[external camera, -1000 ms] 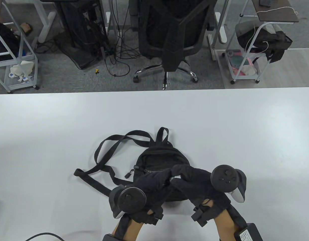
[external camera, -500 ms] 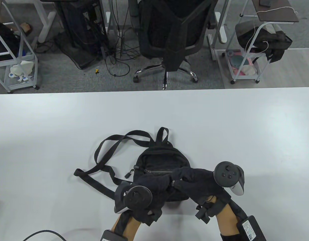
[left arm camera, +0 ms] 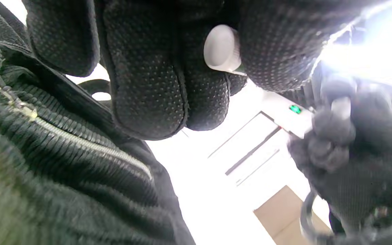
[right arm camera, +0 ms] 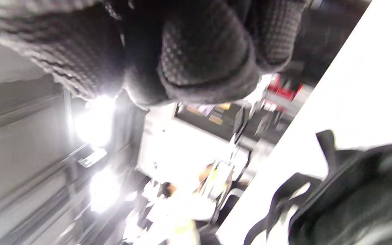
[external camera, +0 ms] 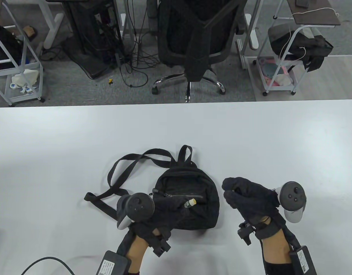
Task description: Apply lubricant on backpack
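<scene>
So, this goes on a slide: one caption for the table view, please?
Left hand holds a small lubricant stick over the black backpack zipper, right hand lifted beside it.

- Table view: mounted high, looking down at the white table (external camera: 250, 137); floor and chair beyond.
- Left wrist view: very close beneath the left hand (left arm camera: 168, 68), facing up past the backpack (left arm camera: 46, 163).
- Right wrist view: close under the right hand (right arm camera: 202, 51), tilted, blurred.
- All three share the backpack.
</scene>
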A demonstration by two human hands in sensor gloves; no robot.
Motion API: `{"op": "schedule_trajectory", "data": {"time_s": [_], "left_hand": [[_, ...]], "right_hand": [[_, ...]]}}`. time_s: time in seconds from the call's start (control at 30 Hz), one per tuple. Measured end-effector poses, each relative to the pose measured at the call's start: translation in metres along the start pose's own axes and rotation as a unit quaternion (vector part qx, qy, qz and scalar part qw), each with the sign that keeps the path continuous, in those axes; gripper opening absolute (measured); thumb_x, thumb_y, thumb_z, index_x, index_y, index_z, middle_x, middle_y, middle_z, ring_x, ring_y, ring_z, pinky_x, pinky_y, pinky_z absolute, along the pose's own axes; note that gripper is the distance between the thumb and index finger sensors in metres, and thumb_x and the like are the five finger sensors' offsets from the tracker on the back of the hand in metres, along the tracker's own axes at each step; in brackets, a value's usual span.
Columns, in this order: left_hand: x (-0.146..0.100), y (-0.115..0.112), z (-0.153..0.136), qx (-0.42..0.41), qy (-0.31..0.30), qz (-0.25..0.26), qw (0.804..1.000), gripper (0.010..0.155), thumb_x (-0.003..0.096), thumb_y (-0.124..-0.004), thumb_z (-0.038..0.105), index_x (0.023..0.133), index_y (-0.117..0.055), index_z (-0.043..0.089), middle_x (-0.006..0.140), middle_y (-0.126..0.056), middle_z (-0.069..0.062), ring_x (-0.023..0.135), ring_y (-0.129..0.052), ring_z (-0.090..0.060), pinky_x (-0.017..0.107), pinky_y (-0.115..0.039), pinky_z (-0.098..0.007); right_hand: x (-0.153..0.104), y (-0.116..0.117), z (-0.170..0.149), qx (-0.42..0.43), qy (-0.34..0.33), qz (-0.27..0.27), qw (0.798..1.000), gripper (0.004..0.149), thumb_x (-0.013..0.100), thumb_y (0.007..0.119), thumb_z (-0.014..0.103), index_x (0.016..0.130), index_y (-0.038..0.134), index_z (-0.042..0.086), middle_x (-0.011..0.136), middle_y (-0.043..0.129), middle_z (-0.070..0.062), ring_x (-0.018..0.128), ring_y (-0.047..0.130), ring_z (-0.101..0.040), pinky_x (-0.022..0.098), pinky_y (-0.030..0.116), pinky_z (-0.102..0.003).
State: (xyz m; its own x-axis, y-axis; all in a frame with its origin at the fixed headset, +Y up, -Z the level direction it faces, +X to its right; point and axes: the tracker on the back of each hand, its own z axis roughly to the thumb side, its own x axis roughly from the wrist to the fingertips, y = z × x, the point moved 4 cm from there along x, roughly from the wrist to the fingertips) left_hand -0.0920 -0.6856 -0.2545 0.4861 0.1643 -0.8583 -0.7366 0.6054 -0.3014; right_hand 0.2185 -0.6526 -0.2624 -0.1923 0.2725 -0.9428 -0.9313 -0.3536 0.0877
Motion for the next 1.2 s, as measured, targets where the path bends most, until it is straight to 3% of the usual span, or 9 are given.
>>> {"op": "schedule_trajectory", "data": {"time_s": [0.1, 0.2, 0.27, 0.4, 0.63, 0.7, 0.83, 0.93, 1.2], "left_hand": [[0.011, 0.004, -0.002, -0.014, 0.015, -0.004, 1.0, 0.056, 0.0461, -0.089, 0.04, 0.097, -0.081, 0.017, 0.075, -0.101, -0.012, 0.054, -0.113, -0.035, 0.056, -0.079, -0.072], [0.016, 0.0, -0.002, -0.026, 0.018, -0.019, 0.999, 0.055, 0.0487, -0.085, 0.039, 0.098, -0.079, 0.018, 0.082, -0.097, -0.014, 0.063, -0.108, -0.041, 0.057, -0.076, -0.075], [0.014, 0.0, -0.002, -0.032, 0.011, 0.004, 0.999, 0.054, 0.0493, -0.082, 0.04, 0.099, -0.077, 0.018, 0.088, -0.093, -0.014, 0.07, -0.105, -0.043, 0.057, -0.075, -0.075], [0.008, -0.002, -0.008, -0.071, 0.009, 0.025, 0.997, 0.054, 0.0485, -0.082, 0.042, 0.097, -0.08, 0.018, 0.102, -0.073, -0.017, 0.087, -0.086, -0.05, 0.058, -0.071, -0.08], [0.002, 0.0, -0.012, -0.057, -0.003, 0.041, 0.998, 0.054, 0.0454, -0.089, 0.042, 0.091, -0.085, 0.014, 0.074, -0.088, -0.006, 0.061, -0.095, -0.039, 0.057, -0.074, -0.075], [-0.002, 0.005, -0.009, -0.035, -0.008, 0.054, 0.998, 0.055, 0.0438, -0.092, 0.043, 0.089, -0.087, 0.013, 0.073, -0.093, -0.005, 0.059, -0.1, -0.037, 0.057, -0.076, -0.073], [-0.007, 0.01, -0.01, -0.012, -0.005, 0.067, 0.998, 0.056, 0.0404, -0.099, 0.043, 0.088, -0.086, 0.016, 0.074, -0.097, -0.003, 0.056, -0.106, -0.034, 0.047, -0.087, -0.061], [-0.01, 0.011, -0.017, -0.014, 0.004, 0.073, 0.997, 0.055, 0.0396, -0.102, 0.04, 0.088, -0.085, 0.019, 0.073, -0.1, -0.004, 0.052, -0.108, -0.033, 0.042, -0.089, -0.057], [-0.01, 0.01, -0.023, -0.019, 0.016, 0.071, 0.997, 0.052, 0.0403, -0.1, 0.039, 0.088, -0.088, 0.019, 0.072, -0.1, -0.004, 0.047, -0.106, -0.031, 0.042, -0.09, -0.056]], "right_hand": [[-0.006, -0.014, -0.002, -0.093, 0.035, -0.029, 0.995, 0.042, 0.051, 0.084, 0.051, 0.091, 0.08, 0.037, 0.072, 0.096, 0.004, 0.045, 0.104, -0.016, 0.058, 0.081, -0.044], [-0.01, -0.016, -0.003, -0.16, 0.046, -0.05, 0.985, 0.041, 0.054, 0.077, 0.047, 0.095, 0.078, 0.038, 0.081, 0.089, 0.003, 0.058, 0.096, -0.022, 0.067, 0.071, -0.052], [-0.011, -0.015, -0.007, -0.199, 0.059, -0.051, 0.977, 0.041, 0.055, 0.076, 0.046, 0.095, 0.077, 0.04, 0.085, 0.084, 0.003, 0.063, 0.091, -0.023, 0.071, 0.066, -0.055], [-0.011, -0.014, -0.027, -0.313, 0.12, -0.047, 0.941, 0.04, 0.054, 0.077, 0.046, 0.094, 0.078, 0.043, 0.09, 0.079, 0.004, 0.069, 0.088, -0.022, 0.073, 0.063, -0.056], [-0.015, -0.02, -0.101, -0.417, 0.291, -0.014, 0.861, 0.037, 0.052, 0.087, 0.038, 0.088, 0.088, 0.039, 0.099, 0.075, 0.003, 0.08, 0.088, -0.026, 0.071, 0.066, -0.055], [-0.018, -0.026, -0.117, -0.446, 0.33, -0.033, 0.831, 0.037, 0.05, 0.091, 0.036, 0.087, 0.089, 0.039, 0.1, 0.076, 0.004, 0.08, 0.089, -0.024, 0.072, 0.067, -0.053], [-0.022, -0.031, -0.126, -0.465, 0.359, -0.085, 0.804, 0.043, 0.048, 0.098, 0.04, 0.089, 0.085, 0.039, 0.096, 0.081, 0.007, 0.077, 0.094, -0.019, 0.074, 0.068, -0.05], [-0.024, -0.032, -0.137, -0.473, 0.382, -0.076, 0.79, 0.042, 0.048, 0.098, 0.043, 0.088, 0.086, 0.039, 0.094, 0.083, 0.007, 0.077, 0.095, -0.017, 0.074, 0.069, -0.05], [-0.027, -0.035, -0.139, -0.465, 0.391, -0.074, 0.791, 0.048, 0.047, 0.094, 0.05, 0.092, 0.082, 0.04, 0.098, 0.079, 0.007, 0.078, 0.093, -0.016, 0.074, 0.068, -0.05]]}}
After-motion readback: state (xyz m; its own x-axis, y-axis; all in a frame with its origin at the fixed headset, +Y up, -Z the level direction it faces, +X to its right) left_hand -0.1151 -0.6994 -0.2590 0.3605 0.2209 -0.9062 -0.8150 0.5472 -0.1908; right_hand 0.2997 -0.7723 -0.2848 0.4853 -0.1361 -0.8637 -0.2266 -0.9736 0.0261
